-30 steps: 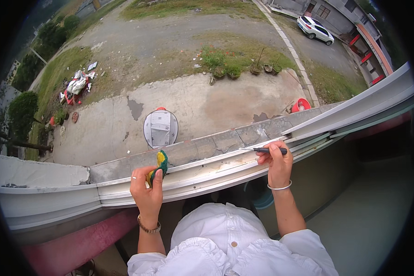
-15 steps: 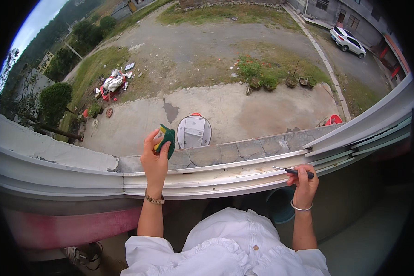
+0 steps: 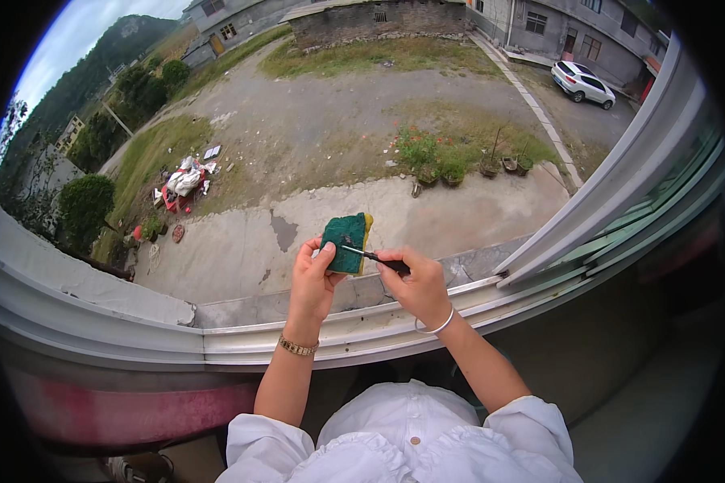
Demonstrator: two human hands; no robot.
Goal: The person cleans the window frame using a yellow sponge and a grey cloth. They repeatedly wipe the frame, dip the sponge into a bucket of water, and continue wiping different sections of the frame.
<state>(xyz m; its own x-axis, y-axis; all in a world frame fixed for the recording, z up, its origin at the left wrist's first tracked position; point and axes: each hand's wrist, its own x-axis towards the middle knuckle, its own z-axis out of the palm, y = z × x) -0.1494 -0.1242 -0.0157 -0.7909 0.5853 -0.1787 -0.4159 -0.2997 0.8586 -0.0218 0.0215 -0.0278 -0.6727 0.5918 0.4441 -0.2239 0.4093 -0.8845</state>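
My left hand [image 3: 310, 282] pinches a scouring sponge [image 3: 341, 232] by its left edge, above the window sill. The green scrubbing face is turned toward me, with a yellow edge showing on the right. A dark patch marks the green face. In my right hand [image 3: 421, 288] is a screwdriver [image 3: 376, 258] with a black handle and a thin metal shaft. Its tip lies against the sponge's green face, near my left thumb. Below both hands runs the white window track [image 3: 258, 341], with small dark spots along it.
Sliding window frames [image 3: 596, 185] rise at the right. Outside the track lies a cracked concrete ledge [image 3: 246, 311]. Beyond are a paved yard with potted plants [image 3: 427, 157], a heap of rubbish [image 3: 184, 183] and a white car [image 3: 582, 84]. A pink surface [image 3: 153, 410] is at lower left.
My right hand has lifted the screwdriver from the window track and brought it left to the sponge. My left hand has moved right and turned the sponge's green face toward me. The view has shifted.
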